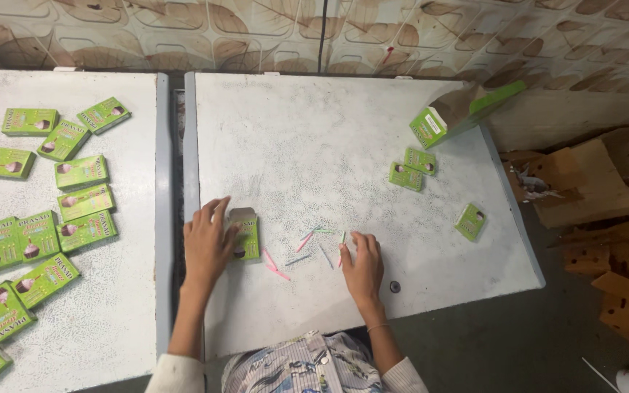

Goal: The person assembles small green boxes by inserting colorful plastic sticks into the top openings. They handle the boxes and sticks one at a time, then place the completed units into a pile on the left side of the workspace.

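My left hand (207, 244) rests on a small green box (245, 234) whose top flap stands open, near the left edge of the white table (314, 138). My right hand (363, 266) lies flat on the table with its fingers on thin coloured sticks (307, 247), pink, green and blue, scattered between the two hands. Nothing is gripped in the right hand.
Three small green boxes (413, 169) lie at the table's right side, and a larger open green carton (453, 113) stands at the far right corner. Several green boxes (52, 218) cover a second table on the left. Brown cardboard pieces (598, 218) pile up on the floor at right.
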